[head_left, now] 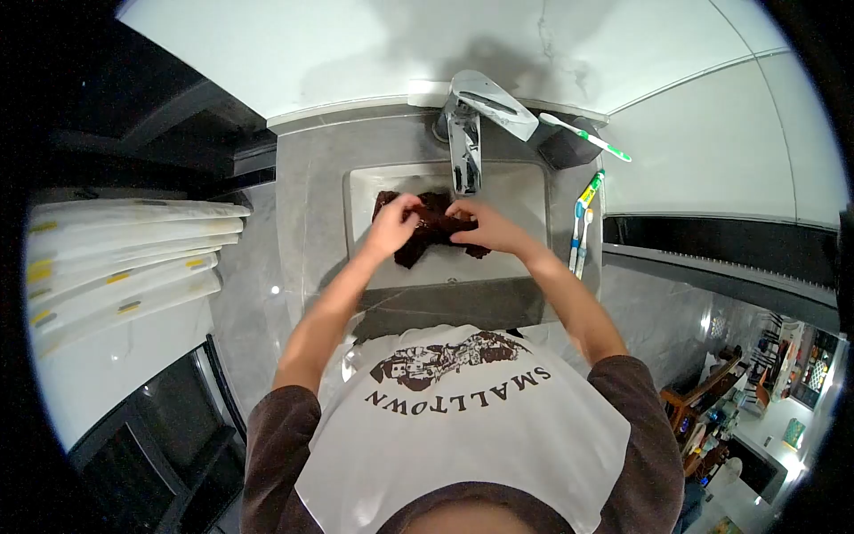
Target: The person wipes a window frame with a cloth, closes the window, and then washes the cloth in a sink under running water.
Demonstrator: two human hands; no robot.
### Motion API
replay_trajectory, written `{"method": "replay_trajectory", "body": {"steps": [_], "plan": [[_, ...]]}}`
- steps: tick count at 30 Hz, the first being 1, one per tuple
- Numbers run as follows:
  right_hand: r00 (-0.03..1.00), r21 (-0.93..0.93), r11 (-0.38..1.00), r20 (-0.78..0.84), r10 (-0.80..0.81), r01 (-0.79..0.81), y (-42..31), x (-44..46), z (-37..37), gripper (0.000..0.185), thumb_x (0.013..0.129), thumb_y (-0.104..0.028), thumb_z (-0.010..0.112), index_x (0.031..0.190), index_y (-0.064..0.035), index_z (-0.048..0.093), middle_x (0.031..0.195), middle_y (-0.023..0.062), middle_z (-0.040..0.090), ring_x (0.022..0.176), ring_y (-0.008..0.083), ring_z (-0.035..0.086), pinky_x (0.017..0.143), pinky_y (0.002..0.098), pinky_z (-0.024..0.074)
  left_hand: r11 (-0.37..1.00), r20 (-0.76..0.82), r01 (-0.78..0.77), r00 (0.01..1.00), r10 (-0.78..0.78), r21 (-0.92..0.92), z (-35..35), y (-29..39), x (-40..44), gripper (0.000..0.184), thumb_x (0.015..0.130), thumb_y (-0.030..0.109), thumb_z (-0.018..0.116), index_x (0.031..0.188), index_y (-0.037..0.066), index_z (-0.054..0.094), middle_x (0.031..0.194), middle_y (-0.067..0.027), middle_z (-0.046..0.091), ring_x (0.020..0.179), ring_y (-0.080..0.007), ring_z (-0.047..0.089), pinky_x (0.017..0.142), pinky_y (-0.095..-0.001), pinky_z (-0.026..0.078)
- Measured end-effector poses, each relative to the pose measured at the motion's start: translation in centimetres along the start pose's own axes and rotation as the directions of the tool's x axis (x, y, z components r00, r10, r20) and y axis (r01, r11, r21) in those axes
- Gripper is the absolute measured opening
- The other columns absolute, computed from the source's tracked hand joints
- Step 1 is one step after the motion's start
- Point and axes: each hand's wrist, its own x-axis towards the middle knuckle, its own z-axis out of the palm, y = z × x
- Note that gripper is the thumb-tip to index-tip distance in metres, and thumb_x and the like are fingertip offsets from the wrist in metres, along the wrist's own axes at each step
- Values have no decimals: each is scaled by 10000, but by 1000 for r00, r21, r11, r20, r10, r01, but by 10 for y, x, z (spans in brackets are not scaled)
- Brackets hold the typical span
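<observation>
A dark reddish-brown cloth (434, 216) lies bunched in the white sink basin (516, 267), its surface shiny as if wet. My left hand (394, 226) grips its left part, with thumb and fingers curled toward each other. On the right part of the cloth, my right hand (485, 227) is closed in a similar way, its fingertips pressed into the folds. Just above and between the hands is the spout of a chrome faucet (465, 156). Parts of some fingertips are hidden in the dark fabric. Whether water is running cannot be made out.
Grey countertop (311, 205) surrounds the basin. At the right, a toothbrush (587, 138) lies across a dark cup (567, 153), with more toothbrushes (583, 222) on the counter's edge. A white patterned curtain (133, 240) hangs at left. A doorway to a cluttered room shows at lower right.
</observation>
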Motion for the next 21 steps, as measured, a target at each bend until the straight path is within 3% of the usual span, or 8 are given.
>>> {"method": "replay_trajectory", "body": {"steps": [1, 4, 8, 10, 14, 16, 19, 21], "plan": [[1000, -5, 1000, -1, -6, 6, 4, -3, -4, 326, 679, -140, 631, 955, -48, 485, 713, 69, 497, 696, 138, 484, 655, 294, 405, 999, -9, -21, 1000, 21, -34, -4, -20, -1, 169, 755, 56, 500, 916, 5, 492, 776, -132, 561, 713, -244, 552, 656, -304, 430], [945, -234, 918, -148, 291, -319, 15, -13, -11, 336, 636, -134, 652, 920, -29, 507, 598, 74, 515, 551, 147, 521, 536, 296, 416, 994, -6, -68, 998, 68, -83, -17, -34, -5, 160, 789, 83, 466, 918, -10, 479, 779, -134, 551, 718, -225, 534, 670, -293, 418], [966, -588, 774, -230, 118, -235, 53, -21, -17, 267, 654, -146, 652, 866, -32, 537, 630, 92, 552, 576, 136, 533, 544, 278, 420, 984, 46, -176, 983, 176, -6, -40, 17, -6, 159, 813, 102, 440, 929, 2, 482, 778, -144, 551, 721, -260, 532, 670, -316, 414], [884, -68, 895, -211, 418, -440, 65, -24, -21, 214, 710, -148, 619, 876, -27, 560, 718, 72, 583, 679, 125, 546, 599, 261, 424, 974, 18, -227, 974, 227, 0, -54, 52, -6, 157, 828, 108, 422, 931, 10, 488, 756, -140, 548, 717, -251, 536, 668, -317, 414], [941, 131, 979, -281, 187, -156, 75, -40, -34, 207, 763, -139, 569, 928, -16, 560, 787, 34, 579, 743, 108, 529, 651, 235, 414, 966, -38, -251, 968, 249, -62, -71, 72, 5, 173, 839, 116, 417, 940, -3, 490, 762, -133, 559, 721, -210, 541, 682, -298, 422], [942, 390, 921, -305, 142, -13, 48, -51, -42, 245, 765, -156, 565, 969, -21, 559, 884, 28, 557, 807, 106, 509, 696, 251, 405, 980, -15, -185, 983, 184, -79, -84, 85, 10, 176, 839, 115, 418, 942, -7, 492, 773, -133, 559, 730, -205, 539, 692, -294, 422], [952, 382, 918, -305, 16, 107, 5, -57, -56, 237, 785, -113, 526, 998, -12, 551, 907, 40, 566, 841, 111, 512, 745, 241, 404, 984, -79, -173, 982, 170, -29, -109, 102, 14, 192, 843, 118, 421, 947, -19, 505, 830, -107, 564, 792, -150, 518, 724, -279, 414], [949, 326, 940, -314, 7, 101, -55, -69, -57, 227, 803, -109, 501, 1003, -13, 549, 878, 37, 571, 821, 98, 515, 726, 231, 410, 988, -110, -132, 986, 123, -79, -127, 118, 16, 187, 865, 135, 420, 967, 3, 504, 814, -17, 533, 753, -75, 465, 650, -217, 400]]}}
